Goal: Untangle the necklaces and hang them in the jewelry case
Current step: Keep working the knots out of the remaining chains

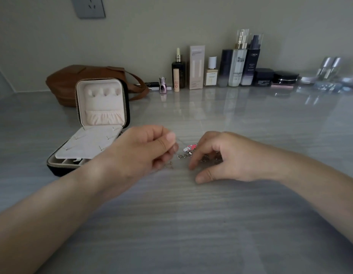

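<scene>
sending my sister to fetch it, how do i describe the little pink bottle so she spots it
A row of bottles lines the back wall; go to its left end, near the brown bag. Just left of the peach tube stands the pink bottle: squat, shiny metallic pink with a silver cap, far shorter than its upright neighbours.

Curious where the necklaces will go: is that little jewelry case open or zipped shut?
Open: the jewelry case lid stands upright, showing cream lining and a gathered pocket; nothing hangs there.
</scene>
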{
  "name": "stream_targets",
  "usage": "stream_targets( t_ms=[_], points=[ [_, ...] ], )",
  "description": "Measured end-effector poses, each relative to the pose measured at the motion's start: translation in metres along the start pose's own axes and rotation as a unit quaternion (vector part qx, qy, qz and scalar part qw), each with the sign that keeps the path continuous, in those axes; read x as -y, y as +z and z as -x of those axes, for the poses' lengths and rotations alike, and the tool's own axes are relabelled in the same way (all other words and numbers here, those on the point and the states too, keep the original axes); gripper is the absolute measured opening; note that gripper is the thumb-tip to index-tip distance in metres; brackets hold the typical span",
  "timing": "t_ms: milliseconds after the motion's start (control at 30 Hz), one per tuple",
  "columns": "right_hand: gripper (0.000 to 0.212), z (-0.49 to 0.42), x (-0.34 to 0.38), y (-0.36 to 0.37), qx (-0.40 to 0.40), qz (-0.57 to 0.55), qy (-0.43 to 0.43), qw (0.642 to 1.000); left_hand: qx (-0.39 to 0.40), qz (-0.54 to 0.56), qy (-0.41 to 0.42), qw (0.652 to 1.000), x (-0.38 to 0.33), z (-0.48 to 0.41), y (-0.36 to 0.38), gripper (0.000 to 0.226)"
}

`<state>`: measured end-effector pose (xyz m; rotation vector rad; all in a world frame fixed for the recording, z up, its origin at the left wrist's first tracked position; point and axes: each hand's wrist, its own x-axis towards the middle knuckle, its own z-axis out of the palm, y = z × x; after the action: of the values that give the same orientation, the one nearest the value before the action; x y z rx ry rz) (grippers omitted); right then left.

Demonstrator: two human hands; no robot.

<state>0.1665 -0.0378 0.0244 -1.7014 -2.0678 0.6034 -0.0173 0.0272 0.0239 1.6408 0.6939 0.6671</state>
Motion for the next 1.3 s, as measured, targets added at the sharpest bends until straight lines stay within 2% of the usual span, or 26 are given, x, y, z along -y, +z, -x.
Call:
stream_targets(
  t_ms=[100,233,300,400,500,600,833,933,1000,1100,1200,1300],
  points=[
    [0.005,0.000,-0.003,0.000,-0.017,0.020,-0.016,1.000,-0.015,0.145,-0.009,0.989,-0.004,-0.003,-0.004,0.019],
    [0.015,0.002,-0.006,-0.009,-0.021,-0.014,-0.010,1.000,-0.057,0.274,-0.029,0.960,-0.010,-0.009,-0.011,0.014],
    [0.014,0.003,-0.005,-0.016,-0.023,-0.067,0.001,0.997,-0.075,0.312,-0.044,0.946,-0.010,-0.013,-0.015,0.021],
    [0.015,0.003,-0.009,-0.024,-0.025,-0.145,0.027,0.989,-0.100,0.353,-0.054,0.929,-0.010,-0.018,-0.022,0.032],
    [0.003,0.004,-0.014,-0.026,-0.026,-0.225,0.056,0.973,-0.097,0.381,-0.047,0.918,-0.009,-0.020,-0.030,0.019],
    [0.009,0.004,-0.019,-0.029,-0.032,-0.308,0.070,0.948,-0.100,0.392,-0.041,0.914,-0.006,-0.023,-0.035,0.013],
    [0.005,0.001,-0.031,-0.037,-0.051,-0.473,0.114,0.872,-0.146,0.395,-0.047,0.906,-0.006,-0.028,-0.043,0.025],
    [0.017,0.001,-0.033,-0.042,-0.064,-0.463,0.140,0.873,-0.149,0.362,-0.057,0.918,-0.008,-0.029,-0.046,0.024],
    [0.012,0.000,-0.037,-0.046,-0.092,-0.448,0.170,0.873,-0.154,0.286,-0.067,0.943,-0.009,-0.029,-0.046,0.023],
    [0.019,0.001,-0.048,-0.053,-0.140,-0.401,0.217,0.879,-0.165,0.159,-0.059,0.972,-0.012,-0.029,-0.048,0.023],
    [0.011,0.005,-0.054,-0.060,-0.164,-0.346,0.247,0.890,-0.169,0.047,-0.077,0.982,-0.015,-0.032,-0.052,0.022],
    [0.005,0.006,-0.061,-0.065,-0.193,-0.349,0.247,0.883,-0.161,-0.041,-0.106,0.980,-0.016,-0.038,-0.054,0.020]
  ],
)
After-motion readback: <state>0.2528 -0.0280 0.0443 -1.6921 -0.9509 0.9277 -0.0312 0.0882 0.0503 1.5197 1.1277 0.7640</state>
